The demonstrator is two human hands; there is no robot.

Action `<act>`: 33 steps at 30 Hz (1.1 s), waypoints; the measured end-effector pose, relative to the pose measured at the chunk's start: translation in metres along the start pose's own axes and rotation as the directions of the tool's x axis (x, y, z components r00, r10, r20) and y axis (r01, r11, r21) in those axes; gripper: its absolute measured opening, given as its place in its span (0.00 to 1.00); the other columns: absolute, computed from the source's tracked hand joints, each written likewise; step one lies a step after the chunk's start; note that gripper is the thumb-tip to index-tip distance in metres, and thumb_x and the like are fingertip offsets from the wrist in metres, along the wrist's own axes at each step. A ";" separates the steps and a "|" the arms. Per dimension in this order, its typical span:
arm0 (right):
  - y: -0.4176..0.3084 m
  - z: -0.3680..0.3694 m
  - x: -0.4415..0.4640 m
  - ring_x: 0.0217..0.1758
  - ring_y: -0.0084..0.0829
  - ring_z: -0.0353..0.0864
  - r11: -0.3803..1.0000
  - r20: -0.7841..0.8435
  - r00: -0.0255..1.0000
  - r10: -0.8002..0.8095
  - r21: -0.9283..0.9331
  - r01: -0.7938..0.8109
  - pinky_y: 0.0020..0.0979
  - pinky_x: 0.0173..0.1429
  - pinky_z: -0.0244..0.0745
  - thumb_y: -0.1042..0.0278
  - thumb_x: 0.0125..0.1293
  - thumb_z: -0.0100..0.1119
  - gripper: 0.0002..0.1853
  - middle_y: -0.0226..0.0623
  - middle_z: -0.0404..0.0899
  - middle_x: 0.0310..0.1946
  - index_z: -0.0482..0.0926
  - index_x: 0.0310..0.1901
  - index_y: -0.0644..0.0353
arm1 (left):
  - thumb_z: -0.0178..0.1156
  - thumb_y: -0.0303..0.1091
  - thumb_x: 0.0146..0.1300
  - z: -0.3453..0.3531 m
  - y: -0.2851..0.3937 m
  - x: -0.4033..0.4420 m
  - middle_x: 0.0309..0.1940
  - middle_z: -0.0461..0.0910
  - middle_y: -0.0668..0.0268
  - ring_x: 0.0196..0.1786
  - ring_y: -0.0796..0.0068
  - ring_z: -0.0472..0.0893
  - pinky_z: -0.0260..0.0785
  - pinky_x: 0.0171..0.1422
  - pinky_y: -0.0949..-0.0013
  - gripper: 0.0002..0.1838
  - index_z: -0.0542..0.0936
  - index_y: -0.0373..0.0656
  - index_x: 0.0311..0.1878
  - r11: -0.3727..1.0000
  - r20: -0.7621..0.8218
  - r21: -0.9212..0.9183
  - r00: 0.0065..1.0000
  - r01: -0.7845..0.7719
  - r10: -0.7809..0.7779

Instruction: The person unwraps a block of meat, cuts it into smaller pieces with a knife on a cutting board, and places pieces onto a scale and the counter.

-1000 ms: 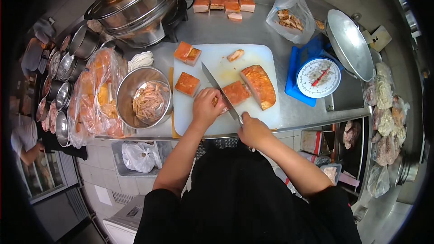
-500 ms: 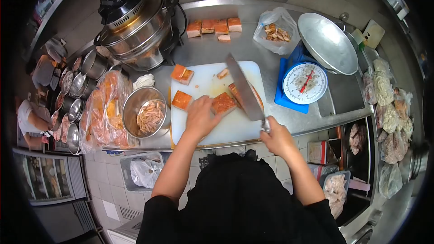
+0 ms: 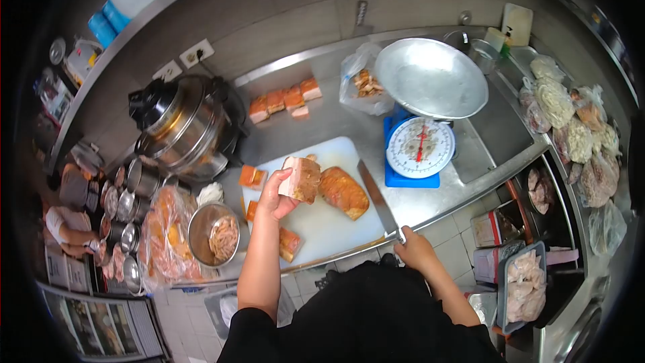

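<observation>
My left hand point(image 3: 274, 195) holds up a block of pork belly point(image 3: 299, 179), its layered cut side showing, above the white cutting board point(image 3: 329, 242). My right hand point(image 3: 416, 250) is wrapped round the handle of a cleaver point(image 3: 379, 196), whose blade lies along the board's right edge. Between the two, a larger browned slab of pork belly point(image 3: 345, 193) rests on the board. Smaller cut pieces sit along the board's left side: one at the back point(image 3: 252, 177), one partly hidden by my left forearm point(image 3: 251, 212), and one near the front point(image 3: 289, 245).
Several pork blocks point(image 3: 275, 101) stand behind the board, beside an open plastic bag point(image 3: 353, 70) of browned bits. A blue dial scale point(image 3: 420, 148) with a metal pan point(image 3: 431, 81) is at the right. Leftward are a steel bowl point(image 3: 213, 235) of meat strips and a lidded cooker point(image 3: 185, 134).
My left hand has lifted a pork block off the board. The cleaver has moved away from the slab to the board's right edge. The slab now lies turned, and the view has shifted.
</observation>
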State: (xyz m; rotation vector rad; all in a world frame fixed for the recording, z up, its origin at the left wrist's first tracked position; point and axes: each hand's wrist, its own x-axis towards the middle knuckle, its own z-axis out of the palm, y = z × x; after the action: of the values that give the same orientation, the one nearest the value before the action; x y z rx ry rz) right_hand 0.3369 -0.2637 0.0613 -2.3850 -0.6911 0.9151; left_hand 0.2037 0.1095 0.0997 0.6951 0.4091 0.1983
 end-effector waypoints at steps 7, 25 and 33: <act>-0.005 -0.018 0.005 0.51 0.61 0.85 0.997 0.060 0.997 0.037 -0.065 -0.033 0.54 0.58 0.78 0.56 0.67 0.58 0.22 0.61 0.86 0.44 0.74 0.57 0.61 | 0.64 0.38 0.63 0.242 0.071 0.054 0.60 0.78 0.58 0.62 0.66 0.79 0.72 0.68 0.64 0.36 0.69 0.41 0.74 0.654 0.478 0.567 0.846 -0.501 0.234; 0.018 -0.012 0.013 0.57 0.59 0.84 0.992 0.108 0.993 -0.048 -0.111 0.060 0.55 0.62 0.78 0.56 0.69 0.58 0.23 0.59 0.85 0.52 0.73 0.58 0.62 | 0.67 0.60 0.53 0.326 0.020 0.228 0.65 0.76 0.45 0.65 0.49 0.80 0.72 0.69 0.57 0.48 0.70 0.39 0.73 -0.475 0.314 0.847 0.945 -0.237 0.088; 0.026 -0.012 0.022 0.58 0.59 0.84 0.995 0.117 0.990 -0.077 -0.057 0.084 0.55 0.63 0.77 0.54 0.69 0.60 0.25 0.60 0.84 0.53 0.73 0.60 0.61 | 0.69 0.70 0.54 0.330 0.022 0.213 0.70 0.72 0.45 0.71 0.49 0.74 0.66 0.75 0.56 0.56 0.66 0.43 0.79 -0.485 0.350 0.845 0.919 -0.225 0.183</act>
State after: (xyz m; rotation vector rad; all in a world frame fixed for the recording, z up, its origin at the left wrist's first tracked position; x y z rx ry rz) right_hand 0.3673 -0.2728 0.0434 -2.3533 -0.8650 1.0156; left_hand 0.5367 0.0008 0.2796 2.7910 0.2905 0.1768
